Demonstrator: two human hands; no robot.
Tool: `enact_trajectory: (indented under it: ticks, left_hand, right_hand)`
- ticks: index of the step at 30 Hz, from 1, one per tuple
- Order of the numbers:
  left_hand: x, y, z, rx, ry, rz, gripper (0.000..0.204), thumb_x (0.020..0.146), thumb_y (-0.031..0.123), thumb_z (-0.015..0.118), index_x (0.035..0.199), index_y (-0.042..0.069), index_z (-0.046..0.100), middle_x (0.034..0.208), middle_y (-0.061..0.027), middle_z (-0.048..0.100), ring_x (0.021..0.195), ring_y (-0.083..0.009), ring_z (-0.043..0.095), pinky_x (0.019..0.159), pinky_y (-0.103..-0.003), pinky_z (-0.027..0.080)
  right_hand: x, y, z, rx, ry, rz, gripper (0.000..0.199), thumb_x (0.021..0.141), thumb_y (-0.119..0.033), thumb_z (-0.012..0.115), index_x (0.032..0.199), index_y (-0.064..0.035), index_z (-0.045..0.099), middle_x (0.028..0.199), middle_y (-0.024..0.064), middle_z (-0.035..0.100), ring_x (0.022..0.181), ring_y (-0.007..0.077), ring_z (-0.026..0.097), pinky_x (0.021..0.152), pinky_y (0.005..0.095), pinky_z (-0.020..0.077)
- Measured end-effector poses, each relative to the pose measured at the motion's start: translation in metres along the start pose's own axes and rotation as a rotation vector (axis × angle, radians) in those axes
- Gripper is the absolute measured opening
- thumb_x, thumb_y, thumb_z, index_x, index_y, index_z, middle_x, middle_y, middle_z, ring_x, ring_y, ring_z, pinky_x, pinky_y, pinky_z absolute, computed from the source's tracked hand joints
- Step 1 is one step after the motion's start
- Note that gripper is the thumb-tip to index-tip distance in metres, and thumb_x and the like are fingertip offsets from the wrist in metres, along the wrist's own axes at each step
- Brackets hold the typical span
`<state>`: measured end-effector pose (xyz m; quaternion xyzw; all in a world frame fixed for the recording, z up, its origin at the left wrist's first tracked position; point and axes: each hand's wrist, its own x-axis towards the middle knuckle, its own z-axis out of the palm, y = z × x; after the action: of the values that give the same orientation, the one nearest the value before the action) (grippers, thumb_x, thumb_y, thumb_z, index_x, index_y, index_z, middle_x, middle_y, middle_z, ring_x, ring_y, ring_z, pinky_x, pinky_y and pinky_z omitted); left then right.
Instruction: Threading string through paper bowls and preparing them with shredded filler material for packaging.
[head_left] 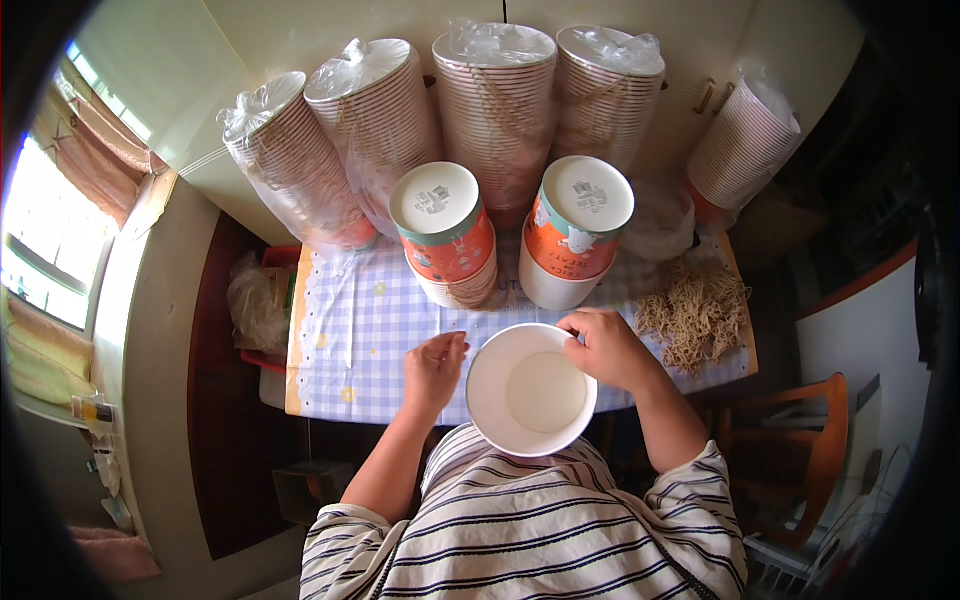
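A white paper bucket (530,395) is tilted at the table's front edge, close to my body, its open mouth and bare inside facing up. My right hand (605,348) grips its rim at the upper right, thumb inside the mouth. My left hand (435,372) is beside the left rim, apart from it, with fingertips pinched together; whatever they hold, if anything, is too small to make out. Just beyond stand two short stacks of upside-down orange-and-green printed buckets, the left stack (447,240) and the right stack (572,240). Twine is visible low on the left stack.
Tall plastic-wrapped bucket stacks (495,130) line the back, with another stack (745,145) at far right. A heap of tan cords (697,318) lies on the checked tablecloth (365,345). A red crate (268,357) is left of the table; a wooden chair (832,440) stands right.
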<state>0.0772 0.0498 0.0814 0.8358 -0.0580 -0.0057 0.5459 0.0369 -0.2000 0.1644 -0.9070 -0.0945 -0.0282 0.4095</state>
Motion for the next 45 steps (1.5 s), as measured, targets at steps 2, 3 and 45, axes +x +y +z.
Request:
enact_trajectory:
  ticks: [2,3,45]
  left_hand:
    - [0.007,-0.012,-0.008,0.233,-0.057,-0.065,0.030,0.085,0.029,0.062,0.079,0.000,0.068,0.067,-0.0147,0.065,0.059,-0.0268,0.065,0.056,-0.033,0.050]
    - [0.008,-0.022,-0.009,0.233,-0.057,-0.063,0.030,0.085,0.029,0.062,0.079,0.000,0.068,0.067,-0.0147,0.065,0.059,-0.0268,0.065,0.056,-0.033,0.050]
    - [-0.055,-0.057,0.023,0.084,-0.339,-0.093,0.020,0.082,0.013,0.064,0.098,0.003,0.066,0.086,-0.0113,0.066,0.067,-0.0190,0.062,0.061,-0.029,0.049]
  right_hand:
    - [0.003,0.009,0.001,0.114,-0.050,0.114,0.016,0.072,-0.005,0.055,0.084,0.0028,0.063,0.082,0.0200,0.064,0.077,0.0337,0.063,0.070,0.0380,0.0501]
    - [0.003,0.017,0.004,0.113,-0.049,0.114,0.016,0.072,-0.005,0.055,0.084,0.0028,0.063,0.082,0.0200,0.064,0.077,0.0337,0.063,0.070,0.0380,0.0501]
    - [-0.081,0.253,0.002,-0.599,0.120,0.395,0.005,0.071,-0.007,0.063,0.073,-0.0052,0.060,0.091,0.0127,0.053,0.090,0.0335,0.054,0.078,0.0434,0.0452]
